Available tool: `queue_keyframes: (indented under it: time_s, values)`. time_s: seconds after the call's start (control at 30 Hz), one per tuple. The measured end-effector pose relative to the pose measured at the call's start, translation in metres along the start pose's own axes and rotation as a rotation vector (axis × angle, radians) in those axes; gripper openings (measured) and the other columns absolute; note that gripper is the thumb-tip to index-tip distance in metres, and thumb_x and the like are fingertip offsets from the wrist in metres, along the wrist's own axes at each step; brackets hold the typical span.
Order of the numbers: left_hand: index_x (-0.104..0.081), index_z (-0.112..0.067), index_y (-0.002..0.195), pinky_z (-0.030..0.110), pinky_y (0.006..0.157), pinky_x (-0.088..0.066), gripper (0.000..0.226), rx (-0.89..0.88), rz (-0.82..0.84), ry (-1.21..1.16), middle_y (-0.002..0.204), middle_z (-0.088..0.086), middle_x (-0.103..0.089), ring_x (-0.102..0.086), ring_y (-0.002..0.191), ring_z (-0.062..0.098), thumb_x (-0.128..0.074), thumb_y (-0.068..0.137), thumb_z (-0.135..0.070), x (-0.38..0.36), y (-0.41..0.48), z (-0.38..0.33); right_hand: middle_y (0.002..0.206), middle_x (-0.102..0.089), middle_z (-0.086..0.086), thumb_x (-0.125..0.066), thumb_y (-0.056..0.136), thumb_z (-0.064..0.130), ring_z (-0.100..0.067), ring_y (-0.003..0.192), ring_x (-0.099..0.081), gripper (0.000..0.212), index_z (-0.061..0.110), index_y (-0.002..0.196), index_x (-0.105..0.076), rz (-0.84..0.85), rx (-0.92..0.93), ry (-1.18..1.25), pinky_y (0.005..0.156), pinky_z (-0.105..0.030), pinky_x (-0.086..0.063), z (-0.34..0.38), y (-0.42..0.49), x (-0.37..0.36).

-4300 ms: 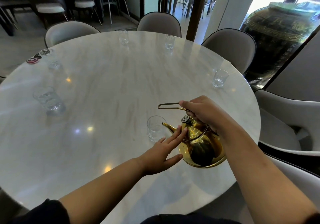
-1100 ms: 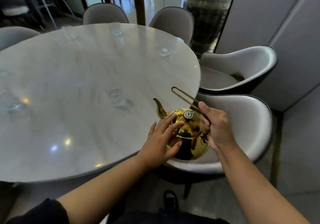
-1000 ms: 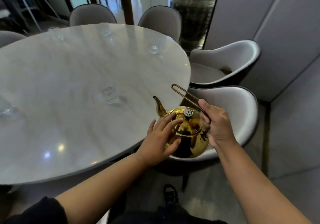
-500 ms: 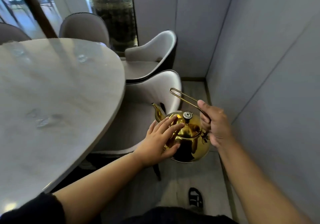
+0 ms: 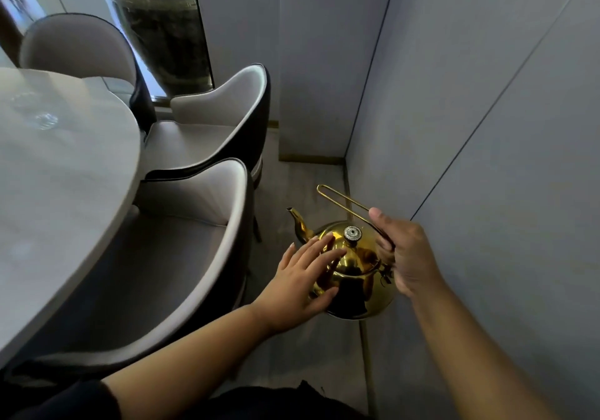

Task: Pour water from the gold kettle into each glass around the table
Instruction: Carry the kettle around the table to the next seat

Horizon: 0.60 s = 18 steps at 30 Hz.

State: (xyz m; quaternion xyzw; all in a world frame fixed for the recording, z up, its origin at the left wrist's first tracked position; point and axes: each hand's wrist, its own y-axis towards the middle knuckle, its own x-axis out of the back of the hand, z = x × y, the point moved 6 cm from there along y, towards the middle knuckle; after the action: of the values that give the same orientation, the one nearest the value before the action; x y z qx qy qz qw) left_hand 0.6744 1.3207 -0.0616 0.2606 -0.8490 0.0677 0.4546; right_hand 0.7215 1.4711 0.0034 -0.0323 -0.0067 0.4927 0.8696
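Observation:
The gold kettle (image 5: 357, 276) hangs upright in the air over the floor, right of the chairs, its spout pointing up and to the left. My right hand (image 5: 406, 257) is closed around its wire handle. My left hand (image 5: 303, 284) lies flat with spread fingers against the kettle's lid and left side. The round marble table (image 5: 55, 198) fills the left edge of the view. One clear glass (image 5: 42, 120) stands blurred on it near the far rim.
Two pale padded chairs (image 5: 191, 234) (image 5: 220, 127) stand tucked at the table between it and the kettle, and a third (image 5: 78, 46) is further back. A grey wall (image 5: 487, 111) runs close on the right. A large dark jar (image 5: 162, 23) stands behind glass.
The view has swung right, away from the table top toward the wall and chairs. The kettle has left the table and now hangs over the floor, both hands holding it as before.

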Motion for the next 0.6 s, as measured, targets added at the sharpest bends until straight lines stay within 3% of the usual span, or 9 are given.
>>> queue_keyframes:
  time_s: [0.23,0.6]
  values:
    - [-0.007,-0.047,0.14,0.045,0.116,0.01,0.062,0.063,0.057,0.033,0.153,-0.019,0.005,0.005,0.144,0.009,-0.047,0.093,-0.043,0.003,0.079,0.028,0.034,-0.03,0.007,-0.054,0.091,0.029,-0.008,0.033,-0.026,0.057,0.016,0.037,-0.039,0.001,-0.019,0.019,0.043,-0.014,-0.032,-0.007,0.09,0.018]
    - [-0.004,-0.052,0.138,0.043,0.115,0.012,0.06,0.079,0.048,0.057,0.152,-0.022,0.008,0.008,0.143,0.006,-0.043,0.093,-0.048,0.045,0.216,0.132,0.033,-0.03,0.008,-0.058,0.083,0.037,-0.007,0.031,-0.025,0.055,0.02,0.034,-0.039,0.097,-0.032,0.05,0.041,-0.013,-0.031,-0.007,0.272,-0.009]
